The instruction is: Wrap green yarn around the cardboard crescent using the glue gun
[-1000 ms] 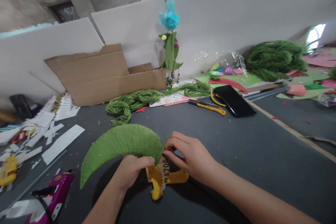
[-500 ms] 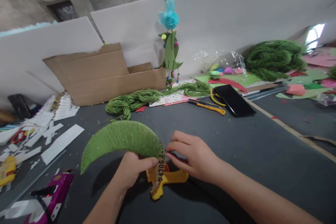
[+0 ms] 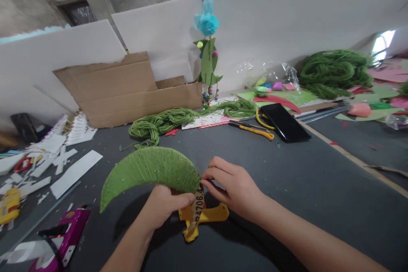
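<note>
A curved leaf shape (image 3: 149, 170), wrapped in green yarn, is held above the dark table by my left hand (image 3: 162, 206), thumb on top near its right end. Bare cardboard with printed digits (image 3: 198, 210) shows below the wrapped part. My right hand (image 3: 234, 185) is at the right edge of the wrapping, thumb and fingertips pinched together; the strand between them is too small to make out. Under the cardboard lies a yellow tool (image 3: 213, 214), partly hidden by the cardboard and my left hand.
Green yarn (image 3: 165, 120) lies before a cardboard piece (image 3: 111, 89). A blue flower decoration (image 3: 207, 23) stands behind. To the right are a black phone (image 3: 283, 122) and a yellow-handled cutter (image 3: 255, 129). White scraps (image 3: 76, 174) and a purple power strip (image 3: 68, 236) lie left.
The leaf shape has shifted slightly to the right in my left hand. My right fingertips have closed together at the edge of the wrapping.
</note>
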Motion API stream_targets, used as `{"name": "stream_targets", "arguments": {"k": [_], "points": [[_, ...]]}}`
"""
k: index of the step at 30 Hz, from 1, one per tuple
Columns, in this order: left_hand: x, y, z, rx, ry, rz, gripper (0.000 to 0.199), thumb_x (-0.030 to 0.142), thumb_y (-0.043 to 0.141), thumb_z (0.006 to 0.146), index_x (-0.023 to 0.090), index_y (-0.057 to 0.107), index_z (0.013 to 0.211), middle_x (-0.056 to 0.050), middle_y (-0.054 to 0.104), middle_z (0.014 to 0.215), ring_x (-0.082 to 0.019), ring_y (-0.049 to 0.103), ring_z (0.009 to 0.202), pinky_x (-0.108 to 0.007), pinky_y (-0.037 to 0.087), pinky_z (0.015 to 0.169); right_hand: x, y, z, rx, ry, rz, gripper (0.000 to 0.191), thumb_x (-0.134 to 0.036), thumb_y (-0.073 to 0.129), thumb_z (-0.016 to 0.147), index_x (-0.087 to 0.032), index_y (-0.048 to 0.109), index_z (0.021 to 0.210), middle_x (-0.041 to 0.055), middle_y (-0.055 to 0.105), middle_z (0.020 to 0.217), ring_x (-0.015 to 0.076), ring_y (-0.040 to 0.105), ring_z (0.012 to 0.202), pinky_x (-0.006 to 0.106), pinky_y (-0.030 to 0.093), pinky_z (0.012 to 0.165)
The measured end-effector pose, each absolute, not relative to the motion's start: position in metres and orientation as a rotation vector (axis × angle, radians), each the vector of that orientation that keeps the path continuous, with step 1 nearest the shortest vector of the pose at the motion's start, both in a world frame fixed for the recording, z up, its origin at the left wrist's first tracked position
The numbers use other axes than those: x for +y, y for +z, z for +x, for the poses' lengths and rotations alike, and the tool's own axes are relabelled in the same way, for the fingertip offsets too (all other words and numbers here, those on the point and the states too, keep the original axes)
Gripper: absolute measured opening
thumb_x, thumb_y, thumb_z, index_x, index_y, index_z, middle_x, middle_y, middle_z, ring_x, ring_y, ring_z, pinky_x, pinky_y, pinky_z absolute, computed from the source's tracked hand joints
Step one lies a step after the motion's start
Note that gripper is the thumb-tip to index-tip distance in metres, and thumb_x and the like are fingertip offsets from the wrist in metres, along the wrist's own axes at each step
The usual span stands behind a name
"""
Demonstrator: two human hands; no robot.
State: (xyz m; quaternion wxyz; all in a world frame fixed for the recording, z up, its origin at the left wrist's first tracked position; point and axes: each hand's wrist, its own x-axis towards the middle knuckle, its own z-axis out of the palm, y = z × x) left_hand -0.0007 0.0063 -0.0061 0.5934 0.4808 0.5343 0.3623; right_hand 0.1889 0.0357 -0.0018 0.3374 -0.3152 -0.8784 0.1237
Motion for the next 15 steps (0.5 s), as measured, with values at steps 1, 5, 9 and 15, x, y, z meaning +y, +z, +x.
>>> {"name": "stream_targets", "arguments": {"k": [1,5,9,15], "points": [[0.0063,-0.0078,-0.0013,1.233,0.84,1.116,0.018,0.015,0.066,0.06,0.016,0.07,0.078,-0.003,0.07,0.08,-0.021,0.06,0.079,-0.027,0.046,0.073,0.0357,-0.0017,0.189,-2.284,0.343,-0.824,0.016,-0.021,0.043,0.086,-0.016,0.058,0.08,0.0039,0.054,0.075,0.0122,0.051,0.065,0.022,0.042,0.057],[0.0063,-0.0126,-0.003,1.154,0.855,1.074,0.022,0.017,0.066,0.061,0.016,0.07,0.083,-0.004,0.07,0.085,-0.021,0.06,0.082,-0.029,0.045,0.077,0.0366,-0.0011,0.1885,-2.24,0.477,-0.83,0.014,-0.021,0.046,0.085,-0.016,0.058,0.08,0.0035,0.053,0.076,0.0124,0.051,0.068,0.023,0.042,0.061],[0.0057,-0.013,-0.0041,1.106,0.885,1.069,0.021,0.016,0.067,0.061,0.016,0.07,0.082,-0.003,0.07,0.086,-0.02,0.059,0.084,-0.03,0.044,0.08,0.0374,0.0011,0.1873,-2.128,0.707,-0.836,0.009,-0.018,0.05,0.083,-0.016,0.057,0.077,0.0011,0.05,0.074,0.0114,0.05,0.068,0.022,0.04,0.061],[0.0053,-0.0101,-0.0042,1.079,0.897,0.989,0.023,0.016,0.07,0.057,0.015,0.07,0.08,-0.004,0.071,0.083,-0.022,0.06,0.083,-0.033,0.043,0.081,0.038,0.0015,0.1836,-1.847,1.268,-0.923,0.011,-0.019,0.055,0.077,-0.016,0.056,0.067,-0.0022,0.05,0.067,0.0099,0.046,0.062,0.022,0.037,0.058]]}}
